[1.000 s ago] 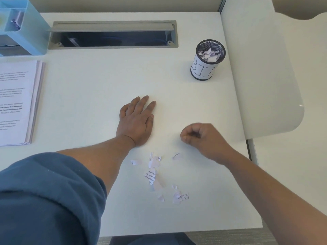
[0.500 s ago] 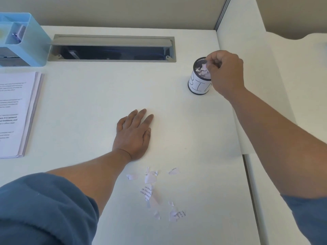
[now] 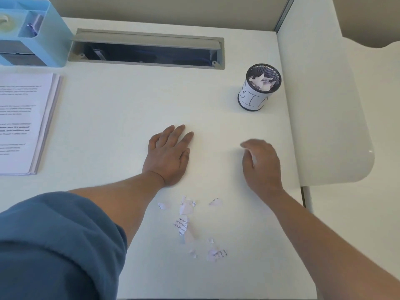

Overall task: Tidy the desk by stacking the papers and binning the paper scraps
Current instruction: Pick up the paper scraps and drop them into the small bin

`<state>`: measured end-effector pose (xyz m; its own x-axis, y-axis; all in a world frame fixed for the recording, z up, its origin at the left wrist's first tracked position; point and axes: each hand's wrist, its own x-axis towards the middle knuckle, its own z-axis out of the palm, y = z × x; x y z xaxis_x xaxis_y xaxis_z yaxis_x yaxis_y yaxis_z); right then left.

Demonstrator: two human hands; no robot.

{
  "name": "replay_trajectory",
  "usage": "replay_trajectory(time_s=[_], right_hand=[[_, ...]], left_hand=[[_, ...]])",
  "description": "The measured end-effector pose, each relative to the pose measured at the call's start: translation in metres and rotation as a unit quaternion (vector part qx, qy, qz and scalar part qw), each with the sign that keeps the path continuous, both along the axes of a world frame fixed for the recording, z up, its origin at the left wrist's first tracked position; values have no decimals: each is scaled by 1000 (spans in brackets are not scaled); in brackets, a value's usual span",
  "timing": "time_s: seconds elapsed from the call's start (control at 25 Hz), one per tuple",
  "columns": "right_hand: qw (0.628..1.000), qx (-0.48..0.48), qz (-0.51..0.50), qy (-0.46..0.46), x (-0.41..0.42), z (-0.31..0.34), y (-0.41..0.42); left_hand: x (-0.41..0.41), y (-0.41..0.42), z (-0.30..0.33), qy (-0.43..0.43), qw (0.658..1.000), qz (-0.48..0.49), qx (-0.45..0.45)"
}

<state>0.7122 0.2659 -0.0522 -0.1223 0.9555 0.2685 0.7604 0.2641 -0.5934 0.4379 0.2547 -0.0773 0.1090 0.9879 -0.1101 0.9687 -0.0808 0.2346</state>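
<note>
Several torn paper scraps (image 3: 183, 226) lie scattered near the desk's front edge, between my two arms. My left hand (image 3: 167, 155) rests flat on the desk just beyond them, fingers straight. My right hand (image 3: 260, 164) hovers over the desk to the right, blurred, fingers loosely bent and holding nothing. The small black mesh bin (image 3: 258, 87) with a white "BIN" label stands at the back right with scraps inside. A stack of printed papers (image 3: 23, 124) lies at the left edge.
A light blue desk organiser (image 3: 34, 33) stands at the back left. A grey cable slot (image 3: 147, 49) runs along the back of the desk. A white divider panel (image 3: 324, 105) borders the right side.
My right hand carried a scrap from the desk to the bin, let it go there, and has come back down toward the desk. My left hand has stayed flat.
</note>
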Motion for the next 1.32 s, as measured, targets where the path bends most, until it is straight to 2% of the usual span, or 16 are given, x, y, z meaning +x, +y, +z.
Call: replay_trajectory(time_s=[0.24,0.6,0.72,0.8,0.96,1.16,1.32], right_hand=[[992,-45,-8,-117,24,-27,-66],[974,-112,-44,-193,16,-19,-66],[970,-126,-47,-202,16,-17,-63],[968,-135,-54,-207,15,-17,-63],[965,-147,-52,-212,12,-14,-62],[963,-148,-53,-217,13,-16,-61],[963,-151,-52,-217,14,-16,-61]], left_hand=[[-1,0,-2,-15,1000,0,8],[-2,-7,-1,-52,998,-23,20],[10,-10,8,-122,988,-91,33],[28,-14,12,-164,973,-163,-8],[53,-19,14,-122,953,-269,-63],[50,-21,14,-102,948,-294,-71],[44,-24,15,-146,939,-294,-102]])
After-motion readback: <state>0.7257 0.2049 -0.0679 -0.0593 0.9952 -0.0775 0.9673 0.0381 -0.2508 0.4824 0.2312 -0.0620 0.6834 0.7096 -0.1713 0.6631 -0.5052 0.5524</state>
